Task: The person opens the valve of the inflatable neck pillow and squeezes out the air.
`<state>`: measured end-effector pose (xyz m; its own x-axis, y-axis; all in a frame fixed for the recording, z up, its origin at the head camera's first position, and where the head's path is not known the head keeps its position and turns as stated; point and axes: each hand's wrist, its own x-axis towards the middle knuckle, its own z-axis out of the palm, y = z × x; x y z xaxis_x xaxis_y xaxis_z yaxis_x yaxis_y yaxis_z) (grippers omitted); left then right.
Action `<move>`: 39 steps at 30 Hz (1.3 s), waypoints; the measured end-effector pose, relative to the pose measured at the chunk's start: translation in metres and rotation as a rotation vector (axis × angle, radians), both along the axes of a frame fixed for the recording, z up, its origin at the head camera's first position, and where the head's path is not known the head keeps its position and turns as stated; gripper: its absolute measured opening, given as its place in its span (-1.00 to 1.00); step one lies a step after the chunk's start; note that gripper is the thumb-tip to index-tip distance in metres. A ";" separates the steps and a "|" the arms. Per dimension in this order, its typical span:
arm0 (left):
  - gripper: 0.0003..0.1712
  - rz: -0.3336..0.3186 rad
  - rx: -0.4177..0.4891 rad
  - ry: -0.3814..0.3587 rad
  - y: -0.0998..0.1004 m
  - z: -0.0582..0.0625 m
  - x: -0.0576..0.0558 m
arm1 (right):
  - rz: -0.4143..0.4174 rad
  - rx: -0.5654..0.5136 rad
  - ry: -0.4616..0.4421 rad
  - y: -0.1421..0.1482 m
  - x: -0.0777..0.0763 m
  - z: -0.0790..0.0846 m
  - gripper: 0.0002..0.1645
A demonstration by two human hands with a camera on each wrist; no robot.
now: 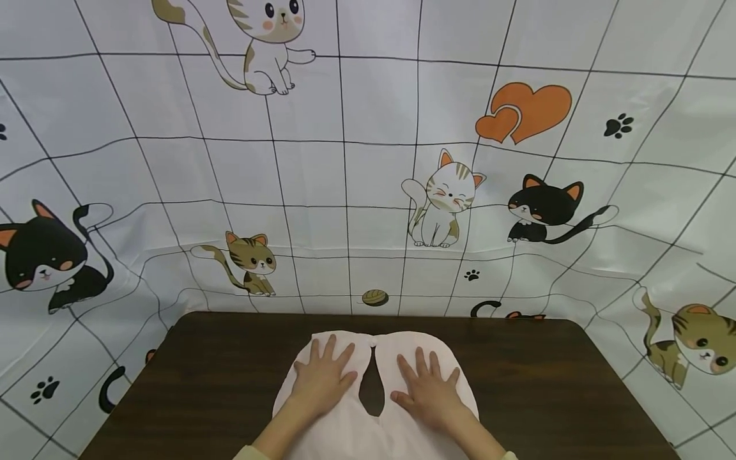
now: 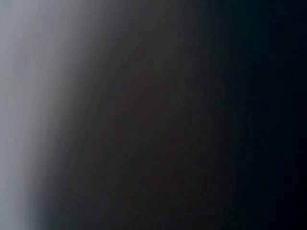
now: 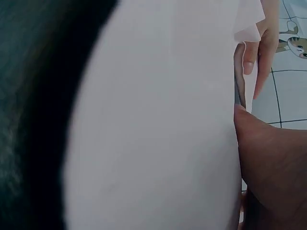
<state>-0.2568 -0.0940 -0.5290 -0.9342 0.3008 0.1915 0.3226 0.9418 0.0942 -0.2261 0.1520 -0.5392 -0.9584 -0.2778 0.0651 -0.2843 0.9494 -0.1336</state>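
A pale pink cloth piece (image 1: 376, 441), which looks like a garment, lies spread at the near middle of the table. Its rounded top has a teardrop-shaped opening (image 1: 372, 388) that closes at the upper edge. My left hand (image 1: 322, 381) rests on the cloth left of the opening, fingers straight and spread. To the right of it, my right hand (image 1: 431, 394) lies the same way. In the right wrist view the cloth (image 3: 158, 120) fills the middle, with part of the right hand (image 3: 276, 167) and the left hand (image 3: 267, 40) beyond. The left wrist view is dark and blurred.
A dark brown wooden table (image 1: 546, 383) extends to both sides of the cloth. Behind and around it hangs a white sheet (image 1: 379, 102) with a black grid and printed cats, hearts and paw marks.
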 end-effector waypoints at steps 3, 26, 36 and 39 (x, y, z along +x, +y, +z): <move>-0.39 -0.002 0.002 0.008 0.002 -0.005 -0.002 | -0.017 -0.006 -0.025 0.000 0.003 0.002 -0.13; -0.23 0.029 0.016 -0.062 -0.001 0.003 -0.004 | -0.056 -0.019 -0.084 -0.005 0.004 0.004 -0.06; -0.28 0.016 0.042 0.005 -0.005 0.020 0.018 | -0.076 -0.089 -0.085 0.000 0.004 0.008 -0.07; -0.30 0.010 0.049 0.020 -0.007 0.029 0.026 | -0.072 -0.111 -0.059 0.000 0.007 0.010 -0.05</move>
<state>-0.2311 -0.1015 -0.5001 -0.9329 0.2817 0.2245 0.3158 0.9394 0.1335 -0.2189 0.1522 -0.5287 -0.9788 -0.2019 0.0348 -0.2041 0.9457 -0.2531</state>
